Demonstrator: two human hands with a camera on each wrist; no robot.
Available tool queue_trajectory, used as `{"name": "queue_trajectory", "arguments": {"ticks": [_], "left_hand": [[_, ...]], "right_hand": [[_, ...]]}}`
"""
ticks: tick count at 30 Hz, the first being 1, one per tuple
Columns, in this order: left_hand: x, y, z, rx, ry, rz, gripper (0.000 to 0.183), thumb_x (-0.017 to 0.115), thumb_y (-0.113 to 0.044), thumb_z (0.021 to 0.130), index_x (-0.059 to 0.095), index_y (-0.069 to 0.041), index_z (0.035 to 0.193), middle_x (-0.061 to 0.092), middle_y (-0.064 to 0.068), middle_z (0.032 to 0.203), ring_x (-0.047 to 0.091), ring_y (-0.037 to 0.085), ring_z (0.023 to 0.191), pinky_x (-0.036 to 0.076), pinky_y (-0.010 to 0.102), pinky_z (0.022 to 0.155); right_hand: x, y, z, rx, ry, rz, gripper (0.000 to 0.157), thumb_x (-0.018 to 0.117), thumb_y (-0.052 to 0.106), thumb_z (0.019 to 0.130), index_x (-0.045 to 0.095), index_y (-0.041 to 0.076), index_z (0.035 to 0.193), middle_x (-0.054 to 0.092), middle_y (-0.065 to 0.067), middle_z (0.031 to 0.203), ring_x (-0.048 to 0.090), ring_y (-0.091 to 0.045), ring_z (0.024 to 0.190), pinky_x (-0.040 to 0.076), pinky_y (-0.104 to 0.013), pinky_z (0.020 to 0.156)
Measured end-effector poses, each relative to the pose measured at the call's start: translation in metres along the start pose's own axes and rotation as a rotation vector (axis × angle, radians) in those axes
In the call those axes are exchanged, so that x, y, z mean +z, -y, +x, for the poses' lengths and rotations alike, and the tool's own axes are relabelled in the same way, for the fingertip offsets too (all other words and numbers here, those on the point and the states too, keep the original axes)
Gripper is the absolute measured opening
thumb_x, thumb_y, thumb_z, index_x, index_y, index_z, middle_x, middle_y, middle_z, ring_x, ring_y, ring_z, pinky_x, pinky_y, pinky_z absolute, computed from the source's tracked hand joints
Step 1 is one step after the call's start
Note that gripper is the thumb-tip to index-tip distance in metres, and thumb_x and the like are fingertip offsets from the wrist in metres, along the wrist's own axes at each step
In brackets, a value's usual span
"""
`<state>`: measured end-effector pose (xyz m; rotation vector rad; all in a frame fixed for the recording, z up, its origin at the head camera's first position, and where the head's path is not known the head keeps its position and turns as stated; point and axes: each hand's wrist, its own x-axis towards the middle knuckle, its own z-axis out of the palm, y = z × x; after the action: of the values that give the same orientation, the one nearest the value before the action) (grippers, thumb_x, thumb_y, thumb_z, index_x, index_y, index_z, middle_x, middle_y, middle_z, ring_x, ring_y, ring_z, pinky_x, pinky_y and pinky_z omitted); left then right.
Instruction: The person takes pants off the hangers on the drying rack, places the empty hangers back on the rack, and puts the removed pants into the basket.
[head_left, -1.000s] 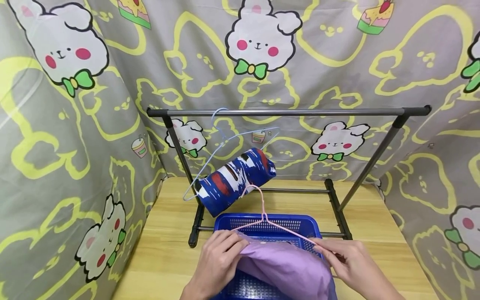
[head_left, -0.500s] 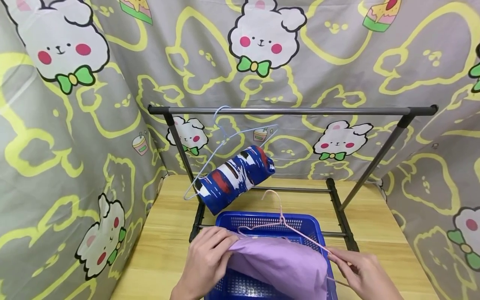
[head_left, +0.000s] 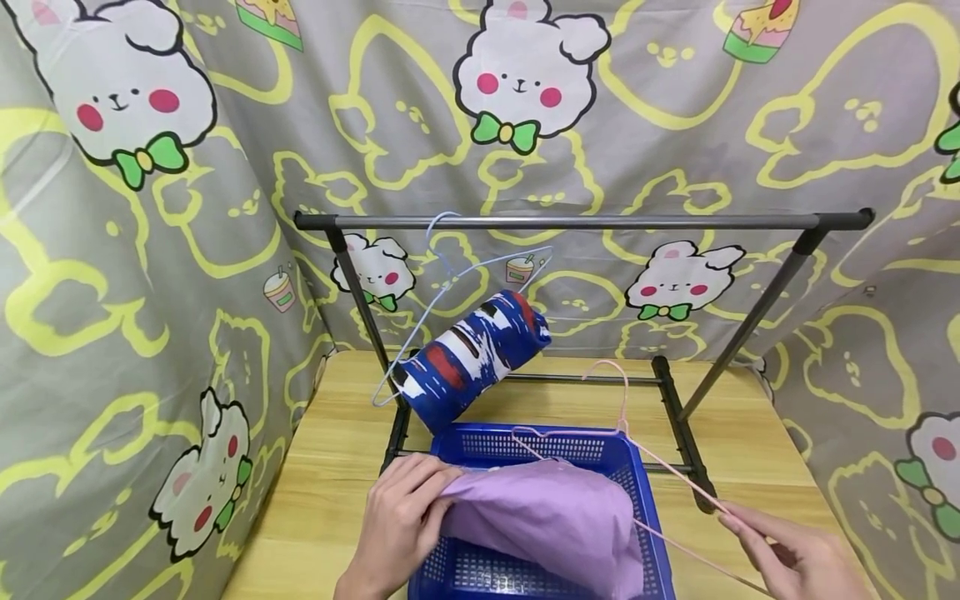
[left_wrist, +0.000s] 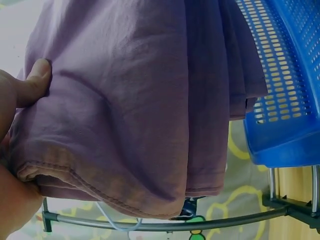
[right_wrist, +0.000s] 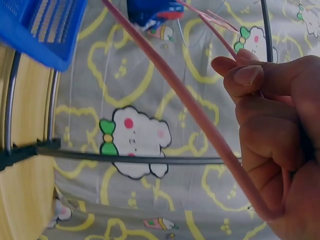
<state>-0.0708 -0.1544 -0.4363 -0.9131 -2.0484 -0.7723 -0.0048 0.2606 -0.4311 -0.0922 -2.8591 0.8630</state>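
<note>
My left hand [head_left: 405,517] pinches the edge of a folded purple garment [head_left: 540,517] held above the blue basket [head_left: 648,500]. In the left wrist view the thumb presses on the garment [left_wrist: 130,100] near its stitched edge; its exact kind cannot be told. A pink hanger [head_left: 675,468] is gripped at its right corner by my right hand [head_left: 795,550]. The hanger's left end reaches behind the garment, and its lower bar passes behind the garment's right side. In the right wrist view my fingers curl round the hanger [right_wrist: 192,107].
A dark metal rack [head_left: 570,222] stands on the wooden table [head_left: 330,508] behind the basket. On its rail hangs a light blue hanger [head_left: 422,321] with a blue, white and red patterned cloth [head_left: 472,354] over it. A cartoon-print curtain [head_left: 675,175] surrounds the table.
My right hand has drawn the pink hanger to the right, so more of it shows beside the garment. The left hand and the purple garment have shifted slightly left.
</note>
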Motion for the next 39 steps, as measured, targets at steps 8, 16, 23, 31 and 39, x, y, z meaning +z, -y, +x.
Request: {"name": "queue_trajectory", "arguments": {"ticks": [8,16,23,31,39], "left_hand": [[-0.009,0.01,-0.004,-0.065,0.016,0.035,0.018,0.062,-0.007,0.081,0.07,-0.012,0.096,0.064,-0.003,0.093,0.059,0.018,0.083,0.043,0.034,0.078],[0.001,0.015,-0.014,-0.098,0.018,0.037,0.015,0.067,-0.011,0.081,0.071,-0.013,0.095,0.064,-0.005,0.092,0.059,0.015,0.082,0.044,0.03,0.072],[0.012,0.013,-0.019,-0.117,0.053,0.033,0.016,0.068,-0.014,0.081,0.071,-0.012,0.097,0.064,-0.006,0.093,0.06,0.015,0.085,0.045,0.031,0.076],[0.021,0.008,-0.021,-0.118,0.07,0.019,0.016,0.069,-0.014,0.081,0.071,-0.013,0.096,0.063,-0.008,0.091,0.058,0.012,0.082,0.045,0.028,0.072],[0.028,0.004,-0.021,-0.116,0.083,0.016,0.013,0.07,-0.015,0.081,0.071,-0.014,0.094,0.061,-0.01,0.089,0.057,0.009,0.079,0.043,0.027,0.068]], "right_hand": [[-0.005,-0.014,-0.001,-0.27,-0.247,0.054,0.027,0.076,-0.003,0.073,0.077,0.013,0.094,0.051,0.028,0.059,0.027,0.007,0.036,0.023,-0.012,0.036],[-0.01,-0.014,0.001,-0.267,-0.398,0.074,0.023,0.073,-0.01,0.072,0.075,0.001,0.092,0.058,0.024,0.06,0.049,0.011,0.041,0.035,-0.01,0.04],[-0.011,-0.008,0.012,-0.268,-0.509,0.117,0.018,0.074,-0.004,0.074,0.076,0.001,0.092,0.056,0.035,0.079,0.054,0.013,0.046,0.038,-0.007,0.043],[-0.031,0.014,0.03,-0.249,-0.609,0.145,0.018,0.069,0.003,0.08,0.074,-0.001,0.097,0.053,0.035,0.078,0.052,0.02,0.056,0.039,-0.001,0.053],[-0.043,0.03,0.059,-0.329,-0.724,0.145,0.025,0.065,0.007,0.084,0.072,0.004,0.107,0.071,0.0,0.081,0.05,0.023,0.063,0.037,0.002,0.057]]}}
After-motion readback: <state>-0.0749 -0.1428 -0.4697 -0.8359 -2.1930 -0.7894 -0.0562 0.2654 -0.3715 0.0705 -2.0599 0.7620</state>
